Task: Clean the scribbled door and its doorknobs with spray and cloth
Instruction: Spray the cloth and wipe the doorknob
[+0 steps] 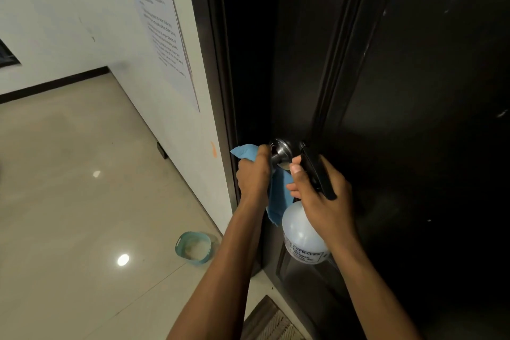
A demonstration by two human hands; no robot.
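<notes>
Steel doorknob sits on the dark door, with the left hand gripping a blue cloth against it. Just beside, the right hand holds a spray bottle. A teal basket stands on the tiled floor.

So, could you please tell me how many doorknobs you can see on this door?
1: a round silver metal doorknob on the dark door, between the left hand gripping a blue cloth and the right hand. Another may be hidden behind the door.
</notes>
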